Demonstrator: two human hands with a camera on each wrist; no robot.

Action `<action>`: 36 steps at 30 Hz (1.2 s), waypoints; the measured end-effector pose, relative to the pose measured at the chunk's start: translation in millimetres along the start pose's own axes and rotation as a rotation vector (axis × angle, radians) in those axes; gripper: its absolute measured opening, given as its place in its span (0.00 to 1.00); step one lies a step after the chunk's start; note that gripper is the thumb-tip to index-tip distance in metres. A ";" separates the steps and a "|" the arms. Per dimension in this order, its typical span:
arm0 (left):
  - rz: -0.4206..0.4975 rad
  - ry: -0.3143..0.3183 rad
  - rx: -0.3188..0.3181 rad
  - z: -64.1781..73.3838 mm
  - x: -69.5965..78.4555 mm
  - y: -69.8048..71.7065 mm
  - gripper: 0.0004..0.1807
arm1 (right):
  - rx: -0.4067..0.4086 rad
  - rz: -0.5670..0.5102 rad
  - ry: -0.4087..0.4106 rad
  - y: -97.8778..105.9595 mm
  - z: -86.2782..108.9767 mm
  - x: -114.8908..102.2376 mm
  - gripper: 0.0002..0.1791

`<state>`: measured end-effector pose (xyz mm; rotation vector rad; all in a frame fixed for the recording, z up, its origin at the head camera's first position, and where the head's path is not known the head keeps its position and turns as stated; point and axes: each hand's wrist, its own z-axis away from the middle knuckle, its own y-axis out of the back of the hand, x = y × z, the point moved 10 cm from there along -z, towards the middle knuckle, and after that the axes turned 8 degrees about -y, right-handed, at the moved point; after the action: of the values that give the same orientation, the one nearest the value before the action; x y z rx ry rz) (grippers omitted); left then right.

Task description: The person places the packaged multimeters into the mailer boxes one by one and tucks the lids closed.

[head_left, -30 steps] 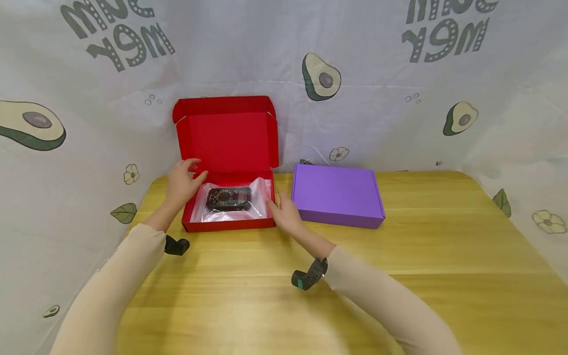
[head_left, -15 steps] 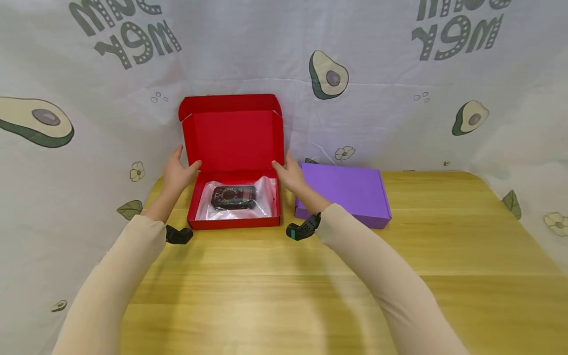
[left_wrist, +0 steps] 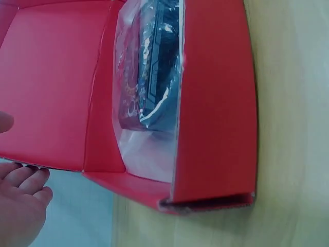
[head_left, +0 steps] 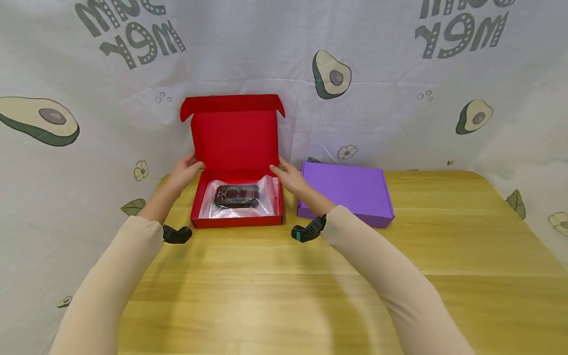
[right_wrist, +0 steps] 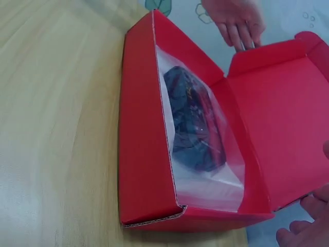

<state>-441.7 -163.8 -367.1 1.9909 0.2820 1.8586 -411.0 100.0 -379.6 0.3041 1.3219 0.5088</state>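
A red cardboard mailer box stands on the table with its lid raised. Inside it lies a dark rectangular device with printed markings, wrapped in a clear plastic bag. My left hand holds the lid's left side low down, thumb in front and fingers behind the edge. On the opposite side my right hand holds the lid the same way. The left wrist view shows the left fingers at the lid's edge; the right fingers appear at the other edge in the right wrist view.
A closed purple box lies to the right of the red one, partly behind the right forearm. The wooden table extends toward me and to the right. A pale curtain printed with avocados hangs behind the boxes.
My right hand has moved up from the box's front right side to the lid. Both hands have closed in on the lid's sides, and its side flaps now bend inward. The box stays in place.
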 end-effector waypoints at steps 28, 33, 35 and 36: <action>0.344 0.039 -0.264 38.6 2.2 0.9 0.44 | -0.253 -0.019 -0.029 -1.5 18.6 23.2 0.46; 0.355 0.052 -0.270 40.6 2.5 0.7 0.47 | -0.264 -0.011 -0.013 -6.0 16.7 21.3 0.46; 0.371 0.053 -0.273 41.4 3.2 1.6 0.47 | -0.251 -0.019 -0.016 -5.2 16.3 21.5 0.47; 0.374 0.055 -0.274 42.1 3.4 2.5 0.48 | -0.244 -0.027 -0.022 -4.4 16.4 21.9 0.48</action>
<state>-400.1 -171.0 -364.4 1.8973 -0.3379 2.0427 -390.8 108.8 -396.4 0.0893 1.2259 0.6352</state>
